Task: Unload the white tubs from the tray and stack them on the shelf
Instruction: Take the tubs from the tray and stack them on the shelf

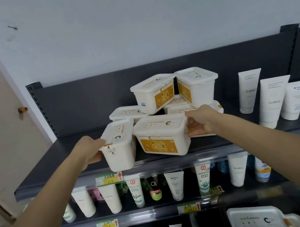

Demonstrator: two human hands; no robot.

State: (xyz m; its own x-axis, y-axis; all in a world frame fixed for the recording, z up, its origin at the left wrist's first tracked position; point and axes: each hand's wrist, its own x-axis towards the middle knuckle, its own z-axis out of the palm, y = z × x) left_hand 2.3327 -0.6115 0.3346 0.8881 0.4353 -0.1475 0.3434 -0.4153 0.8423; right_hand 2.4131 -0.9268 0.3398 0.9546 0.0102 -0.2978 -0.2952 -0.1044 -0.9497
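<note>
Several white tubs with yellow labels sit piled on the dark top shelf [59, 162]. My left hand [90, 151] grips the left end of a tub [119, 147] standing at the shelf's front edge. My right hand [200, 120] holds the right end of the front middle tub [161, 137]. Behind them lie more tubs, with two upper tubs [154, 93] [196, 85] stacked crookedly on top. At the bottom right, more white tubs [256, 220] rest low down; the tray under them is hard to make out.
White tubes marked FLORAL [273, 100] stand on the top shelf to the right of the pile. Lower shelves hold rows of cosmetic tubes [137, 191] behind price tags. A beige door [0, 120] with a red paper decoration stands at the left.
</note>
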